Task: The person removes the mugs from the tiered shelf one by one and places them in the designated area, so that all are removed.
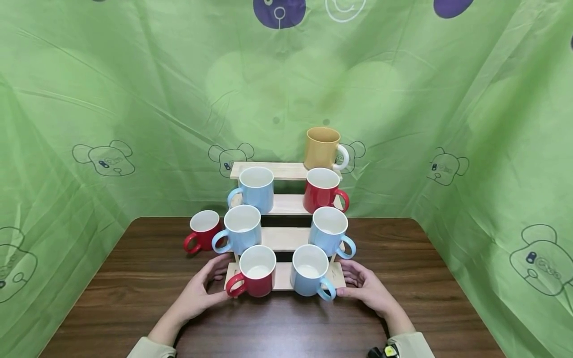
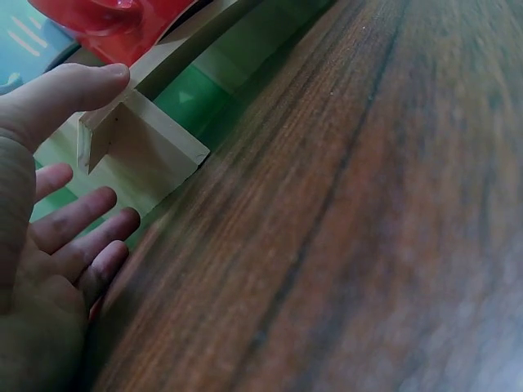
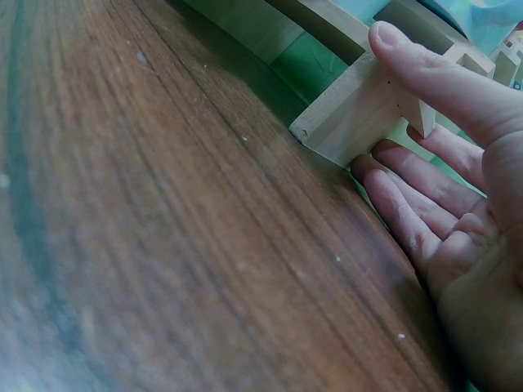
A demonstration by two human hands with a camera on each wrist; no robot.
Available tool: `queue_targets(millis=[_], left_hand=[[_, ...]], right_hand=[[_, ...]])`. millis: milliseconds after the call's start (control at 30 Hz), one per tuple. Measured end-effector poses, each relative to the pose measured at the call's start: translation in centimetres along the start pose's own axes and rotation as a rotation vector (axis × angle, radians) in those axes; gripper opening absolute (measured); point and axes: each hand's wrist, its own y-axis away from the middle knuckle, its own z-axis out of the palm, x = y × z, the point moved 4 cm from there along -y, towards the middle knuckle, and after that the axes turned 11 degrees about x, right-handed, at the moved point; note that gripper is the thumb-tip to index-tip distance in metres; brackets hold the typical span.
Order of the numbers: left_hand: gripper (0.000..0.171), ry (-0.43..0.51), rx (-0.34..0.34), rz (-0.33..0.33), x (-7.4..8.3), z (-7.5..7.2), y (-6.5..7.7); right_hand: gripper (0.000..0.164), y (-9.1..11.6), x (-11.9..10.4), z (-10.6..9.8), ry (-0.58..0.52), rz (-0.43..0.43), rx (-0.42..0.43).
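A stepped wooden rack (image 1: 282, 238) bears several mugs. My left hand (image 1: 201, 288) holds the left end of its lowest shelf, thumb at the front edge and fingers curled beside the end panel (image 2: 155, 155). At the opposite end my right hand (image 1: 364, 288) does the same, its thumb on the front edge and fingertips against the side panel (image 3: 351, 122). On the lowest shelf stand a red mug (image 1: 258, 271) and a light blue mug (image 1: 310, 271). Two light blue mugs occupy the shelf above. Higher are a light blue mug (image 1: 257, 189) and a red mug (image 1: 321, 191).
An ochre mug (image 1: 321, 149) with a white handle stands at the right of the top shelf. Another red mug (image 1: 205, 230) is on the brown wooden table (image 1: 134, 278), left of the rack. Green printed cloth (image 1: 170, 99) hangs behind and on both sides.
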Motion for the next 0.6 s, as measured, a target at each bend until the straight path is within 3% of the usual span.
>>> queue_targets(millis=[200,300,400,600], left_hand=[[0.084,-0.031,0.017,0.011,-0.43,0.08,-0.07],[0.081,-0.061,0.015,-0.02,-0.43,0.17,-0.13],[0.076,-0.086,0.009,-0.092,-0.3,0.18,-0.08],[0.069,-0.102,0.002,-0.132,-0.29,0.07,0.1]], right_hand=[[0.073,0.11,-0.01,-0.07,0.008,-0.004,0.006],[0.073,0.17,0.0,-0.14,0.009,-0.006,0.013],[0.073,0.17,0.06,-0.15,0.014,0.0,0.017],[0.073,-0.02,0.2,-0.12,0.017,0.0,0.013]])
